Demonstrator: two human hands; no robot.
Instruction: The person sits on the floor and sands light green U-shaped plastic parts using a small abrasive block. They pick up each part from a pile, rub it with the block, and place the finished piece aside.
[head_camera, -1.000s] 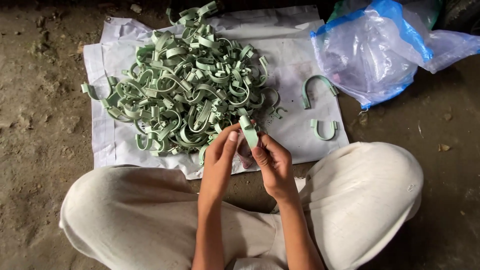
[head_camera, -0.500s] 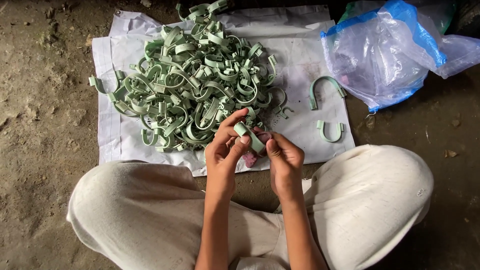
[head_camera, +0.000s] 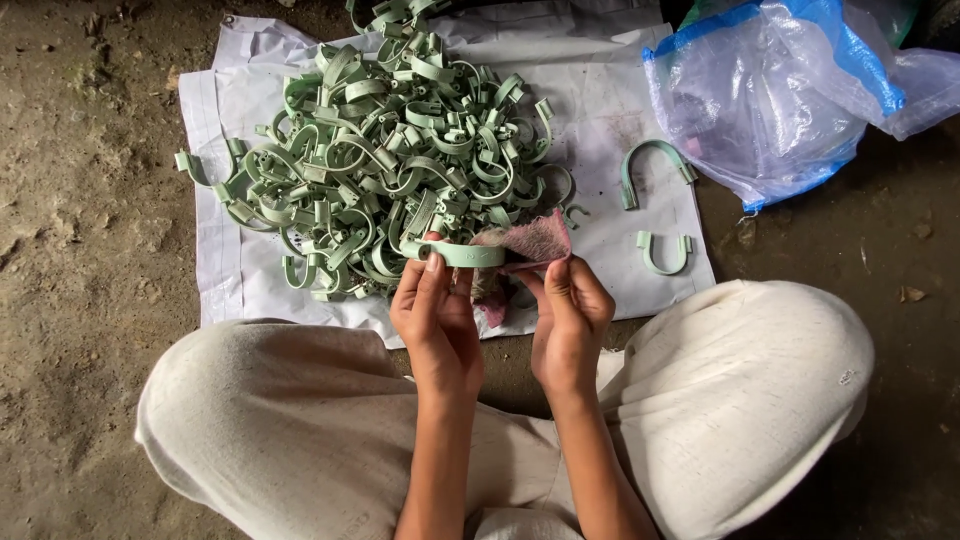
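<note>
My left hand (head_camera: 432, 318) pinches a pale green curved clamp (head_camera: 460, 254), held flat and sideways just above my lap. My right hand (head_camera: 568, 318) grips a small pinkish abrasive sheet (head_camera: 535, 241) that touches the clamp's right end. Both hands are raised in front of a large pile of the same green U-shaped clamps (head_camera: 385, 160), heaped on a white sheet (head_camera: 610, 110) spread over the dirt floor. My knees in light trousers (head_camera: 760, 400) frame the hands on both sides.
Two single green clamps (head_camera: 653, 170) (head_camera: 662, 252) lie apart on the right side of the sheet. A clear and blue plastic bag (head_camera: 770, 90) sits at the upper right. Rough dirt floor (head_camera: 80, 230) surrounds the sheet.
The clamp has turned from upright to flat across my fingers. The pinkish sheet now shows spread out in my right hand against the clamp's end.
</note>
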